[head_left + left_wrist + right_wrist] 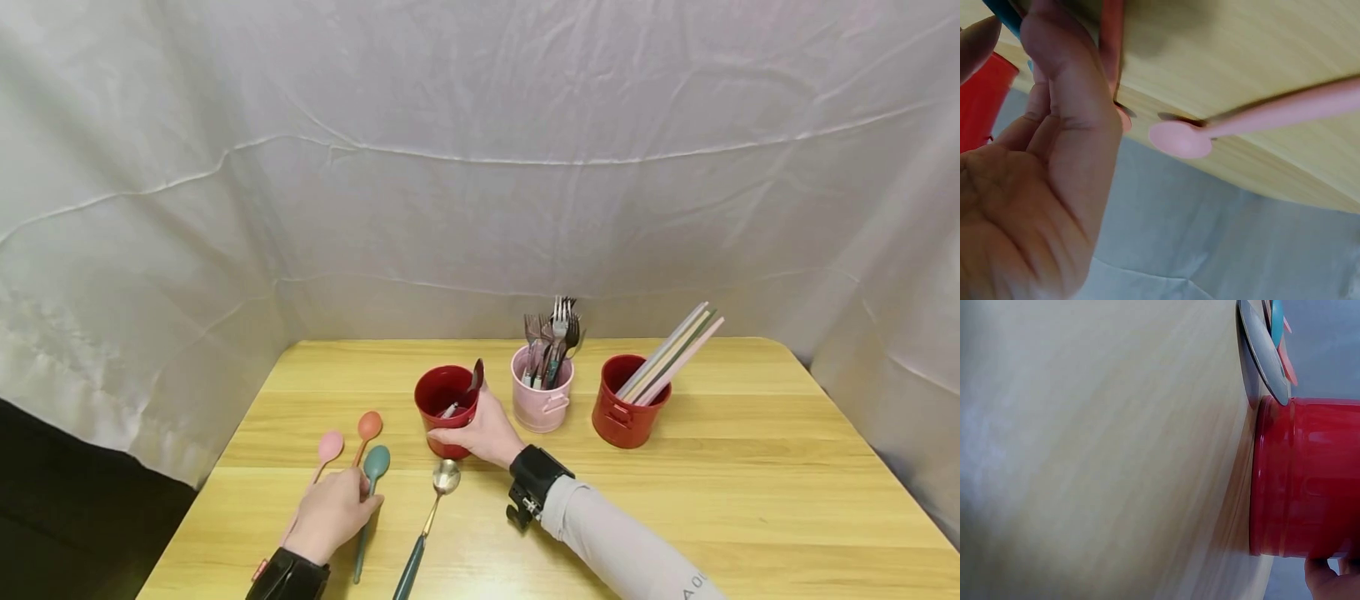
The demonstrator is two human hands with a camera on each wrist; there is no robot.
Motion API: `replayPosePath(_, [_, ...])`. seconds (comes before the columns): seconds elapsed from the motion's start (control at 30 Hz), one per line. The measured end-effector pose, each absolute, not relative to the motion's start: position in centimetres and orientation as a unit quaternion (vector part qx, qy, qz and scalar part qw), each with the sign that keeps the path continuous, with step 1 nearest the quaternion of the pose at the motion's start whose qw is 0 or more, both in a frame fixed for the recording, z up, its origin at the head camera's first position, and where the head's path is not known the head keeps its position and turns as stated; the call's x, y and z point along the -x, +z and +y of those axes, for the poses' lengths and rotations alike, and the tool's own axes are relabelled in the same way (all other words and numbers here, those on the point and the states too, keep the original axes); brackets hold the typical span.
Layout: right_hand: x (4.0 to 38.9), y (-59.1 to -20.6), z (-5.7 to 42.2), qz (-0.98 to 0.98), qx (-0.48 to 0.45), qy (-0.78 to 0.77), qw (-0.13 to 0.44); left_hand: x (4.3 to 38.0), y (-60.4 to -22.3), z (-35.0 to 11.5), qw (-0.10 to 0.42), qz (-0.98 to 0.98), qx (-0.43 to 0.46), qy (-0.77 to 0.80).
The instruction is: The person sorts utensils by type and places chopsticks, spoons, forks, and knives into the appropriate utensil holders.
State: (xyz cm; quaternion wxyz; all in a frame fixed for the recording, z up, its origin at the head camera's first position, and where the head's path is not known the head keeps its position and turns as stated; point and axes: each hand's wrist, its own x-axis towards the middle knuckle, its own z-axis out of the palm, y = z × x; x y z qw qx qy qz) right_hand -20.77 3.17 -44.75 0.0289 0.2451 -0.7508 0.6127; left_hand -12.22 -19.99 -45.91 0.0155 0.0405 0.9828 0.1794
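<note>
My left hand [330, 512] is low over the table at the left, with thumb and fingers around the handle of a teal spoon [377, 460], which lies on the wood. Just beside that hand are an orange spoon [369, 425], its handle partly hidden by the fingers, and a pink spoon [1182, 139]. With my right hand [487, 429] I grip a small red bucket [1310, 481] by its side, thumb toward me. A dark spoon [477, 375] leans inside the bucket, and another utensil's pale end shows in it.
A gold-and-green spoon [446, 477] lies in front of the red bucket. Behind on the right stand a pink bucket [542, 410] of forks and a second red bucket [618, 427] holding several straight pastel sticks [671, 354]. A grey cloth [480, 208] hangs behind the table.
</note>
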Motion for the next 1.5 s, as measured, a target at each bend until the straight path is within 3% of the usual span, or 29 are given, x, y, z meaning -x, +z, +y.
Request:
replayPosePath(0.6, [20.8, -44.6, 3.1, -0.751, -0.244, 0.613, 0.029, 13.2, -45.8, -20.6, 0.086, 0.971, -0.013, 0.222])
replayPosePath(1.23, [21.1, -45.1, 3.2, -0.743, -0.252, 0.620, 0.032, 13.1, -44.4, -21.5, 0.073, 0.949, -0.021, 0.306])
replayPosePath(1.5, [20.9, -45.0, 3.2, -0.743, -0.255, 0.618, 0.029, 13.7, -42.7, -21.5, 0.023, 0.938, -0.046, 0.344])
